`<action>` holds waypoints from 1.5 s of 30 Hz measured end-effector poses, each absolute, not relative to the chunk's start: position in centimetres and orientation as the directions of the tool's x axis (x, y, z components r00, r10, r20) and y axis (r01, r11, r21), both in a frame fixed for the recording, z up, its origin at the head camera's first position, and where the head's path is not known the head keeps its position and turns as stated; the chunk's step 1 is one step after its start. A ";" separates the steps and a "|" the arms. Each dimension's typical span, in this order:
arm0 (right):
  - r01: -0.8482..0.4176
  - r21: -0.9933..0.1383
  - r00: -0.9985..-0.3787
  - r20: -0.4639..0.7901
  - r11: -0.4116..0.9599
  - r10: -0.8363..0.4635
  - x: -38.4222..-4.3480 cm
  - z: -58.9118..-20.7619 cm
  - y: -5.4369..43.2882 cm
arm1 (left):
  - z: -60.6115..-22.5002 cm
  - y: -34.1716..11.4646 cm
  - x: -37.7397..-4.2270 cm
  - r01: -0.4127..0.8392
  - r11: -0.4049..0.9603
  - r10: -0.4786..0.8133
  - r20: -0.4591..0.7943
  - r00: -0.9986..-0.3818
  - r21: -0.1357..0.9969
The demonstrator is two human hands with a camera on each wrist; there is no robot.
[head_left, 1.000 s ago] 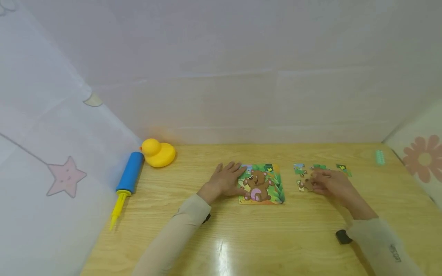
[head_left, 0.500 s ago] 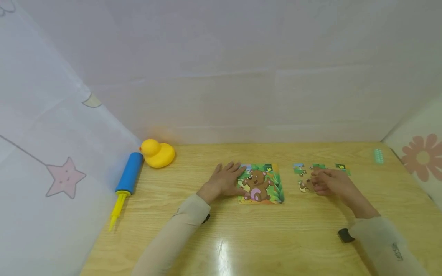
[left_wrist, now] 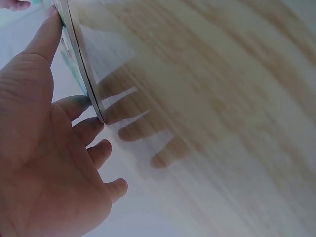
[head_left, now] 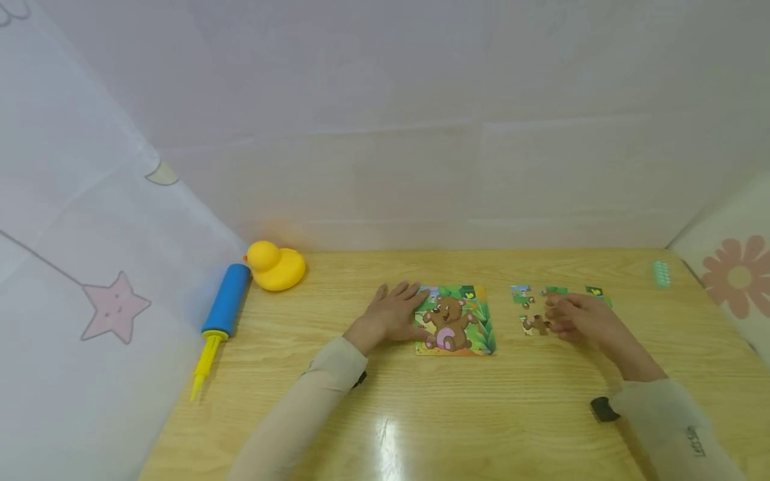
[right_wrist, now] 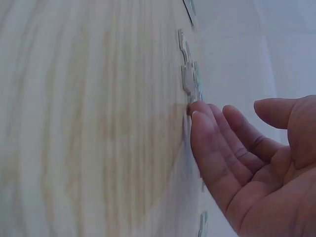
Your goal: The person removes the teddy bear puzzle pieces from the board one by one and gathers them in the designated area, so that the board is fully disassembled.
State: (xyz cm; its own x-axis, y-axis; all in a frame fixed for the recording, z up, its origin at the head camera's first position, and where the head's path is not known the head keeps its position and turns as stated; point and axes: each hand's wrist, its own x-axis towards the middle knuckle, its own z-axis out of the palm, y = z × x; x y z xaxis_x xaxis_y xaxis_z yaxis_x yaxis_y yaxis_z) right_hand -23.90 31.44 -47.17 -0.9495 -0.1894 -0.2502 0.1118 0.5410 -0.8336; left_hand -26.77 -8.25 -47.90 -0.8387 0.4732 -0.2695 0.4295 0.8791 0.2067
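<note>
A square bear puzzle [head_left: 452, 327] lies on the table, and my left hand [head_left: 391, 314] rests at its left side with fingers spread. In the left wrist view, thumb and fingertips touch the thin edge of the puzzle [left_wrist: 79, 57]. My right hand [head_left: 580, 319] is low over the table to the right, fingertips at a loose brown puzzle piece [head_left: 533, 325]. The right wrist view shows these fingers [right_wrist: 210, 153] nearly straight beside the loose pieces [right_wrist: 188, 79], the thumb held apart. More pieces lie behind the hand: a blue-green one [head_left: 521, 294], a green one [head_left: 556, 290] and one with a yellow figure [head_left: 595, 292].
A yellow toy duck [head_left: 277, 267] sits at the back left of the table [head_left: 337, 414]. Beside it lies a blue and yellow hand pump [head_left: 225, 307]. A small pale green object [head_left: 662, 274] is at the back right. White cloth walls [head_left: 385, 180] enclose the table's back and sides.
My right hand has shifted slightly to the right, and more of the brown puzzle piece shows beside its fingertips. The left hand stays on the bear puzzle.
</note>
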 end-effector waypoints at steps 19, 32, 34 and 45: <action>0.111 -0.834 -0.923 -0.289 0.541 -0.255 -25.4 -45.3 25.4 | -46.9 -7.0 -26.0 0.451 0.879 0.476 -0.264 -0.839 0.153; -0.001 -0.845 -0.880 -0.253 0.534 -0.402 -26.7 -45.3 18.5 | -47.0 -5.7 -25.4 0.472 0.873 0.488 -0.219 -0.845 0.122; 0.006 -0.836 -0.878 -0.267 0.549 -0.397 -26.9 -45.7 17.8 | -47.0 -5.7 -25.4 0.464 0.877 0.481 -0.224 -0.848 0.125; 0.005 -0.780 -0.868 -0.314 0.626 -0.384 -27.0 -47.1 16.5 | -47.4 -5.5 -25.7 0.473 0.861 0.507 -0.243 -0.827 0.187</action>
